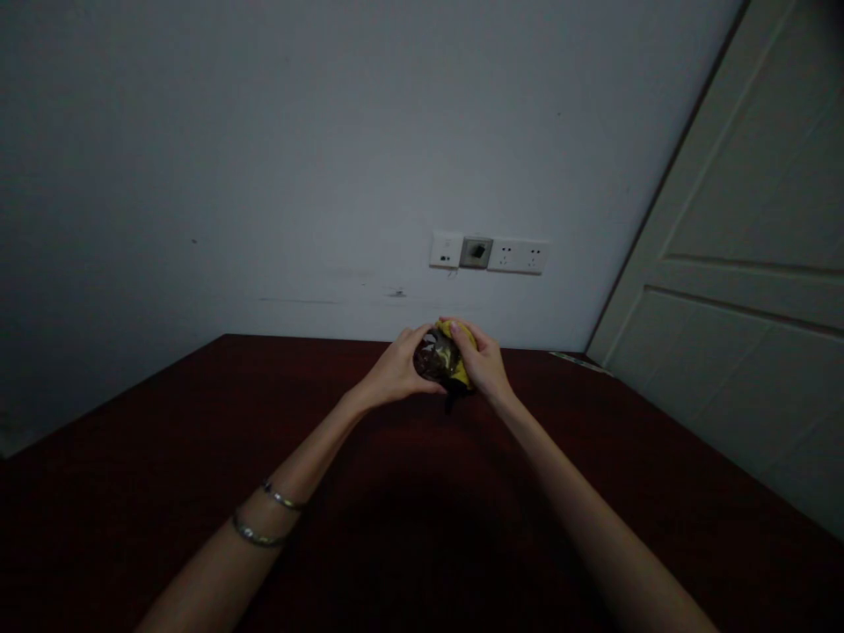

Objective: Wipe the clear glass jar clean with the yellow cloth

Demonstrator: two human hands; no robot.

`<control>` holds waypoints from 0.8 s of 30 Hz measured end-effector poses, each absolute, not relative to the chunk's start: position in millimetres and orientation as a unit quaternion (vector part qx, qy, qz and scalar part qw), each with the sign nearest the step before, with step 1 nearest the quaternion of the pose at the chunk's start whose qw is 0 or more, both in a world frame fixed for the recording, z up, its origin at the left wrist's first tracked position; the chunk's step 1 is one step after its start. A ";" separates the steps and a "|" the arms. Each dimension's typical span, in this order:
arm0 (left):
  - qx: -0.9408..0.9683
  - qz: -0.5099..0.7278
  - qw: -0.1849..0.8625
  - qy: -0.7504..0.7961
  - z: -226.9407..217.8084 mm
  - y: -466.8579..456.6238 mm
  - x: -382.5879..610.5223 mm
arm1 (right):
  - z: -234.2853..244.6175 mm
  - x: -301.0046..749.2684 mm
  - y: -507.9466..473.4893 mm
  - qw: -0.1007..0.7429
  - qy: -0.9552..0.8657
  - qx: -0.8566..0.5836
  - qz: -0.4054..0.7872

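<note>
Out over the dark red table, my left hand (pixel 398 366) is curled round a shiny, see-through round vessel (pixel 432 355) that looks like a glass. Its base or mouth faces me, and I cannot tell which. A yellow cloth (pixel 462 376) is bunched in my right hand (pixel 483 359), pressed against the right side of the glass, with the thumb on top. A dark part of the cloth or its shadow hangs below. The fingers behind the glass and cloth are hidden.
The dark red table (pixel 316 457) runs back to a pale wall (pixel 296 158). Wall sockets (pixel 515 256) sit just above the table's far edge. On the right stands a panelled white door (pixel 738 264). A thin flat strip (pixel 580 361) lies at the table's far right corner.
</note>
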State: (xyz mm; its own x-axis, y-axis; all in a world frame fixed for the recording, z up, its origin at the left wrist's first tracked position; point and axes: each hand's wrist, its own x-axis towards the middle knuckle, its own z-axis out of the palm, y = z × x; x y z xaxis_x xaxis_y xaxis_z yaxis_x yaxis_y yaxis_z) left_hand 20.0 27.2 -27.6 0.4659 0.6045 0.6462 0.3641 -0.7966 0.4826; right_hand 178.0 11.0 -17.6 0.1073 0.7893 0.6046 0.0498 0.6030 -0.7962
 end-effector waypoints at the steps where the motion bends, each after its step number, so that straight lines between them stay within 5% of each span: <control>1: 0.846 0.426 0.136 0.289 -28.5 28.4 19.6 | -17.7 178.2 10.9 0.657 -0.616 -0.347 0.262; 8: 0.839 0.428 0.130 0.311 -30.4 29.9 18.2 | -12.2 179.7 -4.5 0.604 -0.738 -0.286 0.095; 16: 0.856 0.399 0.107 0.312 -25.2 21.1 18.9 | -14.8 179.9 8.8 0.654 -0.630 -0.341 0.244; 24: 0.825 0.433 0.182 0.314 -23.6 21.4 21.3 | -9.2 182.2 -5.8 0.595 -0.741 -0.285 0.125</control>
